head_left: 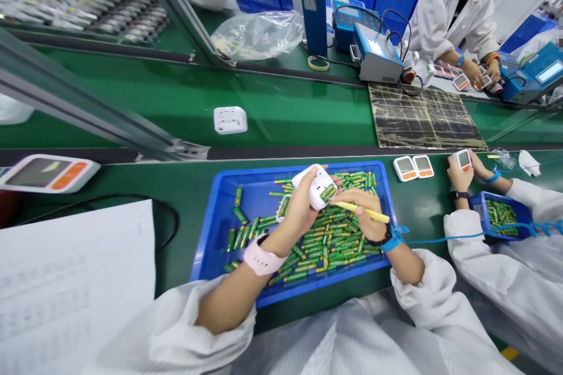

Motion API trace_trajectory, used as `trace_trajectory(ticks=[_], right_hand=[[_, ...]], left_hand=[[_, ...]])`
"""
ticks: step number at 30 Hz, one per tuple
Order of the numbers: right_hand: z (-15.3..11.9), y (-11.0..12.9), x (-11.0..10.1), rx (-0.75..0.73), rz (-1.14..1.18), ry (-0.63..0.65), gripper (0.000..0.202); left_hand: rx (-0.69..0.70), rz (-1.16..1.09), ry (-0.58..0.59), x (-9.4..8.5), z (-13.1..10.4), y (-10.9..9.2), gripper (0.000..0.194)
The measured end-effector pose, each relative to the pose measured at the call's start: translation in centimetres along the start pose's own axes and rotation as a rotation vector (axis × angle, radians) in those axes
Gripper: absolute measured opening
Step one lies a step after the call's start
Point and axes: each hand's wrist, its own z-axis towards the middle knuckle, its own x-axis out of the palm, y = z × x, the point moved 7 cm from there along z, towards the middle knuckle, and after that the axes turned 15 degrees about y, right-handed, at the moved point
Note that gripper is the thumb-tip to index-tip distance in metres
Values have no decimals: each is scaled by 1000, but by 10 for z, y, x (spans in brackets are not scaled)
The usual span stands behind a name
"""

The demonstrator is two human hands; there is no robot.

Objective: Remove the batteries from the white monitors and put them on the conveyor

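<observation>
Over a blue tray (pixel 204 234) of green batteries (pixel 308 258), my left hand (pixel 303 202) grips a white device (pixel 317 183) with its back side up. Green batteries (pixel 328 192) show in the device's compartment. A yellow stick-like tool (pixel 363 211) is pinched in my right hand (pixel 367 217), its tip close to the compartment's lower edge. Another white-edged piece (pixel 284 208) lies in the tray beside my left hand, partly hidden by it. A blue strap with a coiled cord circles my right wrist.
Two white-orange devices (pixel 413 167) lie right of the tray. A co-worker's hands (pixel 461 173) hold another beside a small blue bin (pixel 523 196). Papers (pixel 79 287) and a large device (pixel 48 173) lie left. A white casing (pixel 230 120) and dark mat (pixel 424 117) lie beyond.
</observation>
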Motion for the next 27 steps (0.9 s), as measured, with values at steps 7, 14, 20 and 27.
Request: trace_trajectory(ticks=[7, 14, 20, 27], right_hand=[[5, -4, 8, 3, -128, 67, 29], [0, -30, -22, 178, -8, -311, 28], [0, -37, -13, 261, 297, -262, 33], [0, -57, -8, 337, 543, -290, 40]], left_hand=[[113, 59, -92, -7, -1, -6, 47], [166, 106, -148, -8, -4, -17, 42], [73, 51, -49, 6, -8, -12, 49], [75, 127, 45, 9, -8, -12, 45]])
